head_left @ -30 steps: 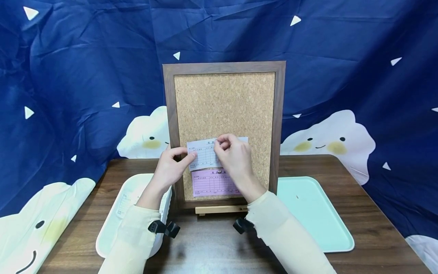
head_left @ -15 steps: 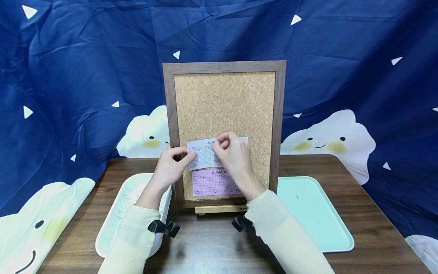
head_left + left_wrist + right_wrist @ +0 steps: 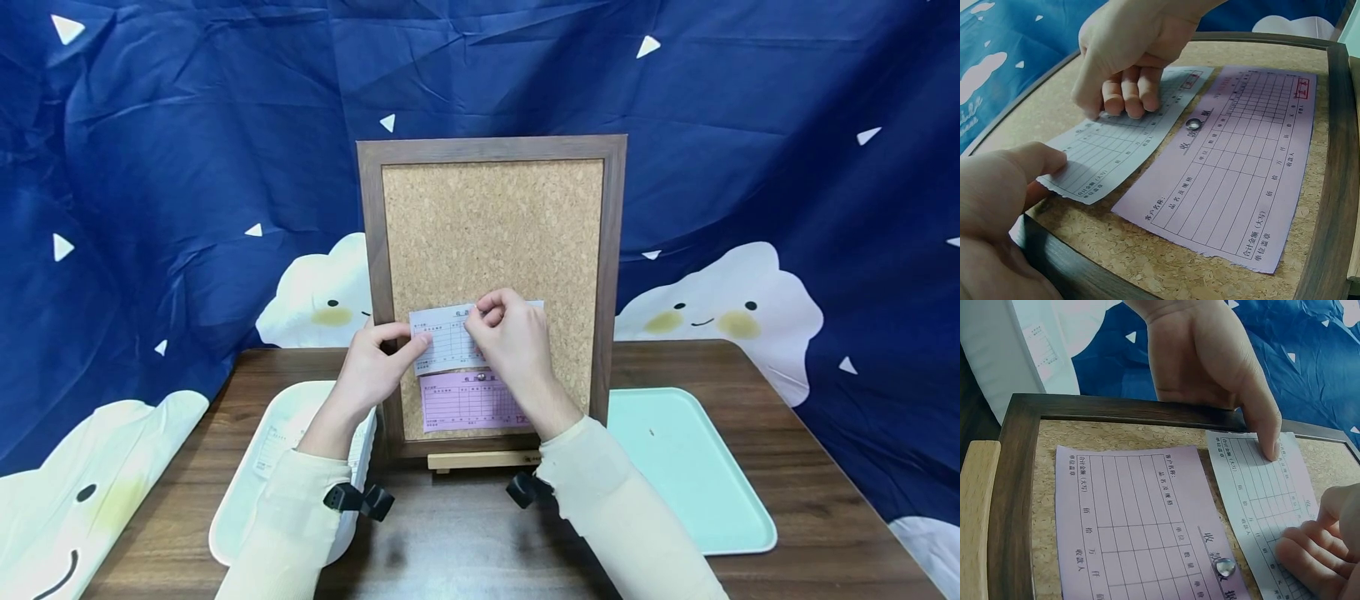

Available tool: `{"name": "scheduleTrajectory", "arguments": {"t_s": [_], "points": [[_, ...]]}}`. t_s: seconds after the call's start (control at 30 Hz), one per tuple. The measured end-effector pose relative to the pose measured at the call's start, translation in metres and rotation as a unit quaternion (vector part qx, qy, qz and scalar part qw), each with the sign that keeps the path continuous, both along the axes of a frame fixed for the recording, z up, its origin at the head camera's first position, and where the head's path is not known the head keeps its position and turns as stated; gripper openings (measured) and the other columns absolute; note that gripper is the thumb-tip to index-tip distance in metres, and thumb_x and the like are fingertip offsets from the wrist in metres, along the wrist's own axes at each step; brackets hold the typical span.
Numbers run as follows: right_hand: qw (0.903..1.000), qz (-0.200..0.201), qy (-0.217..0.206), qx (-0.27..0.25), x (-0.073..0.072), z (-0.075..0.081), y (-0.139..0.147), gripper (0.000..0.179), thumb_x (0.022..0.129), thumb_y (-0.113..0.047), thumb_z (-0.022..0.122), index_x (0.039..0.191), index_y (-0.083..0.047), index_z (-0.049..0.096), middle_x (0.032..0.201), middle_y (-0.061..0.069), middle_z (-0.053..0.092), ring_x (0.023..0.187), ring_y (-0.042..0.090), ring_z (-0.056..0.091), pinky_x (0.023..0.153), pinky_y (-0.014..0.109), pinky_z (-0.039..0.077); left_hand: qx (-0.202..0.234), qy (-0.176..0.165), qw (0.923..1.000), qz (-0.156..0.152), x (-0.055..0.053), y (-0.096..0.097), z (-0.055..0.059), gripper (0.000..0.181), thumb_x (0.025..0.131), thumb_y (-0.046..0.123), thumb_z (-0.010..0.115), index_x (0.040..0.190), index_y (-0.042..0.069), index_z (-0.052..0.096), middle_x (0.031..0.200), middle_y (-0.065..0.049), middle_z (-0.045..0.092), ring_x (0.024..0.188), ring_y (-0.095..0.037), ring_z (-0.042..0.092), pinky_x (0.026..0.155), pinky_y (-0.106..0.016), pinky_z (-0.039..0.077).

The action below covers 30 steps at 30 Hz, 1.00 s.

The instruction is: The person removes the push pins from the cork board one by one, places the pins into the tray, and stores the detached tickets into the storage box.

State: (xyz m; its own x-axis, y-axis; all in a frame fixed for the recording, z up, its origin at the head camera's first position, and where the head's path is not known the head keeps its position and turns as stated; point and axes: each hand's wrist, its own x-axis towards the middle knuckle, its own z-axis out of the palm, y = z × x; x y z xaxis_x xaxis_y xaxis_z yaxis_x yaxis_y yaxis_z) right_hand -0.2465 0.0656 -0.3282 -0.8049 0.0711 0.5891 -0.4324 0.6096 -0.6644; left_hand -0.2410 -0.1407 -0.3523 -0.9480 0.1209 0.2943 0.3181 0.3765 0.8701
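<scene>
A framed cork board [image 3: 495, 225] stands upright. Low on it, a light blue receipt slip [image 3: 442, 337] lies just above a purple receipt slip [image 3: 457, 404], which a round, shiny pushpin [image 3: 1225, 567] fastens near its printed heading. My left hand [image 3: 378, 362] holds the blue slip's left end against the board, thumb flat on the paper and fingers around the frame's edge. With curled fingers, my right hand [image 3: 521, 346] covers the slip's upper middle. Its thumb and forefinger pinch together at the top edge; I cannot tell what small thing sits between them.
The board rests on a light wooden stand [image 3: 480, 459]. To the left is a pale tray [image 3: 228, 521] with a printed paper [image 3: 268, 450] in it, partly under the left forearm. A mint green tray [image 3: 697, 475] lies to the right. Blue cloth hangs behind the table.
The right hand has shifted very slightly left along the blue slip's top edge. The left hand and both slips stay in place.
</scene>
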Motion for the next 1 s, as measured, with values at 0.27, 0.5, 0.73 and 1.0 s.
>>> {"name": "scheduleTrajectory", "arguments": {"t_s": [0.27,0.5,0.73,1.0], "points": [[0.9999,0.004,-0.005,-0.009,-0.0009,-0.0015,0.0004,0.009,0.091,-0.011,0.071,0.095,-0.003,0.074,0.070,0.007,0.075,0.057,0.017,0.067,0.059,0.026,0.051,0.003,0.000,1.0000,-0.001,0.0001,0.0002,-0.0004,0.018,0.103,0.019,0.074,0.104,0.003,0.082,0.076,0.000,0.057,0.079,-0.022,0.049,0.062,-0.029,0.040],[0.9999,0.005,0.001,-0.011,-0.0024,-0.0042,0.0003,0.008,0.091,-0.010,0.070,0.095,-0.003,0.074,0.070,0.007,0.075,0.056,0.017,0.069,0.057,0.026,0.051,0.001,0.000,1.0000,-0.001,-0.0004,-0.0007,-0.0016,0.018,0.103,0.019,0.074,0.104,0.003,0.082,0.077,0.000,0.057,0.079,-0.022,0.049,0.061,-0.029,0.040],[0.9997,0.011,0.004,-0.019,-0.0015,-0.0052,0.0003,0.008,0.092,-0.009,0.071,0.096,-0.002,0.073,0.070,0.007,0.075,0.055,0.016,0.069,0.054,0.024,0.051,-0.001,0.002,1.0000,0.001,-0.0005,-0.0008,-0.0019,0.018,0.103,0.019,0.074,0.103,0.003,0.082,0.077,-0.001,0.056,0.081,-0.022,0.049,0.062,-0.029,0.040],[0.9992,0.016,0.016,-0.032,-0.0015,-0.0080,0.0003,0.007,0.091,-0.008,0.071,0.096,-0.002,0.073,0.071,0.008,0.075,0.055,0.016,0.070,0.053,0.022,0.051,-0.002,0.001,1.0000,0.001,0.0000,-0.0003,-0.0008,0.018,0.103,0.020,0.074,0.104,0.004,0.082,0.078,-0.001,0.057,0.081,-0.022,0.049,0.062,-0.029,0.040]]}}
